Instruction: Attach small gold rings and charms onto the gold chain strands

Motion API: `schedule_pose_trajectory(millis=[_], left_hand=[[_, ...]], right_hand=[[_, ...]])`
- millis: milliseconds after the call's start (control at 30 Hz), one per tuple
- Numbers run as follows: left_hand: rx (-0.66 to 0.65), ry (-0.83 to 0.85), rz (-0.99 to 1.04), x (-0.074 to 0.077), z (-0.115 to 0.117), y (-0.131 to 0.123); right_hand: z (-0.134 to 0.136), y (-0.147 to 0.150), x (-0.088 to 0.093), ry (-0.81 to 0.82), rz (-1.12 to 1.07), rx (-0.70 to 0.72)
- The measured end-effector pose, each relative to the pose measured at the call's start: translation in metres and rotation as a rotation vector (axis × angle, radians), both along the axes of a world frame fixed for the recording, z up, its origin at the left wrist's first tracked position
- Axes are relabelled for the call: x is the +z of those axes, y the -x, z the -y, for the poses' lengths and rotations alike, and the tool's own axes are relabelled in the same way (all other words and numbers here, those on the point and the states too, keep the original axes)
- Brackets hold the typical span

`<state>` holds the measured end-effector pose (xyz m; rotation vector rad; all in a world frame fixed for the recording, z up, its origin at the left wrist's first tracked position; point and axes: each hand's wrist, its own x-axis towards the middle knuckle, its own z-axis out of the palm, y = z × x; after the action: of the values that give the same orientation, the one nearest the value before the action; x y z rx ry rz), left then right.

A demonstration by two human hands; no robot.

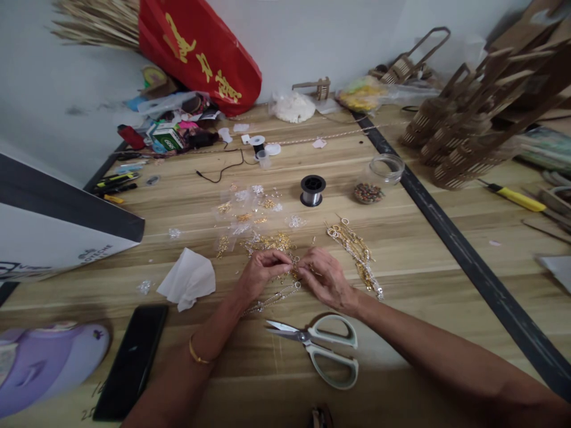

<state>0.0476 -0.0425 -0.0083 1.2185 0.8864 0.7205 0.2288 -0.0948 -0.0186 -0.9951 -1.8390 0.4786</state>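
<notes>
My left hand (262, 270) and my right hand (325, 276) meet over the wooden table (423, 255), both pinched on a small gold and silver beaded chain (274, 297) that trails down to the left beneath the left wrist. Small gold rings and charms (267, 242) lie scattered just beyond the fingers. A bundle of finished gold chains (357, 252) lies to the right of my right hand. White-handled scissors (319, 346) rest open on the table between my forearms.
A spool of clear thread (313, 190) and a glass jar of beads (379, 178) stand further back. A white tissue (190, 279), a black phone (131, 359) and a purple object (44, 362) lie left. Wooden frames (473, 125) pile up at right; clutter and a red bag (196, 53) line the wall.
</notes>
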Motion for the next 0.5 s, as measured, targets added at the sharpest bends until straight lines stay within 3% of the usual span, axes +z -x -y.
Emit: schedule_pose_trajectory(millis=[500], left_hand=[[0.002,0.028,-0.028,0.0021,-0.0001,-0.0006]], right_hand=[[-0.0008,-0.0001,-0.0015,-0.007,0.015,-0.012]])
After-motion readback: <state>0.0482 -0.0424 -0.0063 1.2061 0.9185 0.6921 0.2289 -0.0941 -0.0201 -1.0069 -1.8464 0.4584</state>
